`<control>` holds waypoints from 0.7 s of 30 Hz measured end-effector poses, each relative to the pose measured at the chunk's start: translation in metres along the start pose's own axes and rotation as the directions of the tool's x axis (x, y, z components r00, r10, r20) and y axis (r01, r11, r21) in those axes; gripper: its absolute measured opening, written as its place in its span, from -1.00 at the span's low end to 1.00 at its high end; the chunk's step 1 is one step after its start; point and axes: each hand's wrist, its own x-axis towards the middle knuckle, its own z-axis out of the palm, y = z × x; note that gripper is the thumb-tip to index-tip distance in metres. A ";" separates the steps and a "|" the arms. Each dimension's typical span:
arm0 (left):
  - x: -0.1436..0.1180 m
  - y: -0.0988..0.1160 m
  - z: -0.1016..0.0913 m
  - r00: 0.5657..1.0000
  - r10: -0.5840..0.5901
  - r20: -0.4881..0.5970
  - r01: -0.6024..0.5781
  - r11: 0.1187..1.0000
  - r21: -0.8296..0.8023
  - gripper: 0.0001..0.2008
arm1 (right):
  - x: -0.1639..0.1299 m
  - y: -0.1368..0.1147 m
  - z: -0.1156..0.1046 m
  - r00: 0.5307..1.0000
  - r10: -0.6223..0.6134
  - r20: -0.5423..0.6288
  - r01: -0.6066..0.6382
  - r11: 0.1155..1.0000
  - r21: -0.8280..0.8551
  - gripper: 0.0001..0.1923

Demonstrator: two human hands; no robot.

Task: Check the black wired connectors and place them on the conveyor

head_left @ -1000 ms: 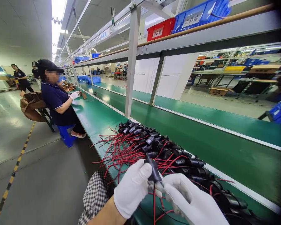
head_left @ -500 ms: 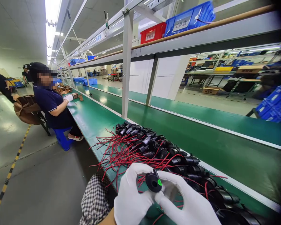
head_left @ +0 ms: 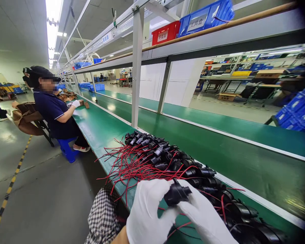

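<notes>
Both my hands wear white gloves and meet at the bottom centre. My left hand (head_left: 148,211) and my right hand (head_left: 205,218) together grip one small round black part (head_left: 177,194) that trails red and black wires. Just beyond them a long pile of the same black parts with red wires (head_left: 165,161) lies on the green bench (head_left: 101,130). My checked sleeve shows at the lower left of the hands.
A seated co-worker in a dark shirt and white gloves (head_left: 56,112) works further down the bench on a blue stool. A metal upright (head_left: 136,64) carries a shelf with a red bin (head_left: 165,33) and a blue bin (head_left: 203,17). A conveyor belt (head_left: 218,149) runs behind.
The black part has been turned in my hands: its face with a green dot showed half a second ago, and now its side faces me. The view has shifted slightly left.
</notes>
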 end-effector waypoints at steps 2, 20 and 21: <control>-0.001 0.001 0.000 0.999 0.016 -0.030 -0.014 0.999 0.052 -0.49 | 0.002 0.003 0.000 0.999 0.027 0.031 -0.029 0.997 0.070 -0.59; 0.003 -0.009 0.006 0.635 -0.458 0.622 0.619 -0.180 -0.765 -0.40 | 0.002 0.017 0.012 0.995 0.053 0.090 -0.076 0.956 0.282 -0.62; 0.001 -0.010 0.010 0.586 -0.435 0.684 0.599 -0.335 -0.727 -0.38 | 0.002 0.019 0.011 0.998 0.046 0.049 -0.058 0.961 0.270 -0.64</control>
